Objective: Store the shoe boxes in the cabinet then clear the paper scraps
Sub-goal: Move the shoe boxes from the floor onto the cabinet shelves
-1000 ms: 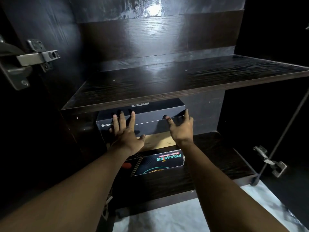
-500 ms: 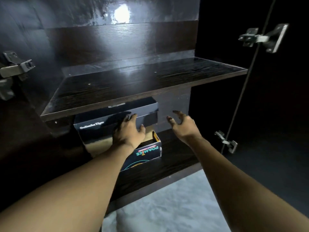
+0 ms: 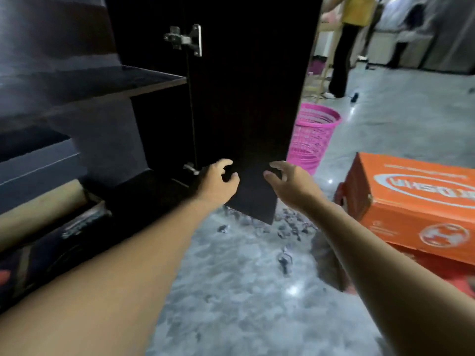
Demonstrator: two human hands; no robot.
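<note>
Both my hands hang in front of the open dark cabinet door [image 3: 246, 104], holding nothing. My left hand [image 3: 218, 182] has loosely curled fingers near the door's lower hinge. My right hand [image 3: 288, 182] is relaxed, just right of it. Two shoe boxes sit stacked on the lower cabinet shelf at the far left: a dark blue one [image 3: 36, 173] on top and a dark printed one [image 3: 51, 242] beneath. An orange shoe box [image 3: 411, 206] stands on the floor at the right. Paper scraps [image 3: 290, 227] lie scattered on the grey floor below the door.
A pink mesh waste basket [image 3: 313, 134] stands behind the door. The cabinet's upper shelf [image 3: 108, 83] is bare. A person in yellow [image 3: 352, 34] stands in the background, with another farther right. A red object [image 3: 444, 276] lies under the orange box.
My view has swung right, away from the shelves. Both hands have left the dark blue box and pulled out in front of the open door. The orange box and basket came into view.
</note>
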